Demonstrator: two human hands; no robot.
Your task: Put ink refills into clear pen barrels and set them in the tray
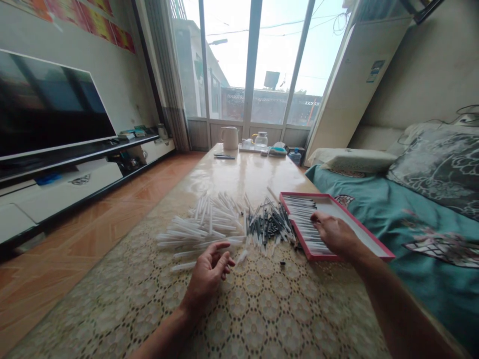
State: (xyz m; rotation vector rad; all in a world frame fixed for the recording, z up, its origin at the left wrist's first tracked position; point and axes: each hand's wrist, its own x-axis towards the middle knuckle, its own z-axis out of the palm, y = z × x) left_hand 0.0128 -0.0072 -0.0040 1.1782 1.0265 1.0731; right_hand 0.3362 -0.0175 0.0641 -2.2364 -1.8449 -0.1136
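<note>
My right hand (335, 233) reaches over a shallow red-rimmed box (359, 224). Its fingertips are pinched together at the ends of a row of slim pens (301, 215) lying side by side in the box; what they grip is hidden. My left hand (213, 267) hovers near the front of a pile of white translucent pen barrels (205, 222), fingers loosely bent and apart, holding nothing I can see. Between the barrels and the box lies a heap of dark refills and small black parts (269, 222). One black cap (282, 263) sits apart in front.
The long table (258, 309) has a patterned cover. At its far end stand a cream jug (229, 138), a glass pot (261, 140) and a tissue pack (277, 150). A sofa with a teal cover (411, 239) borders the right side; a TV cabinet (75, 182) is at left.
</note>
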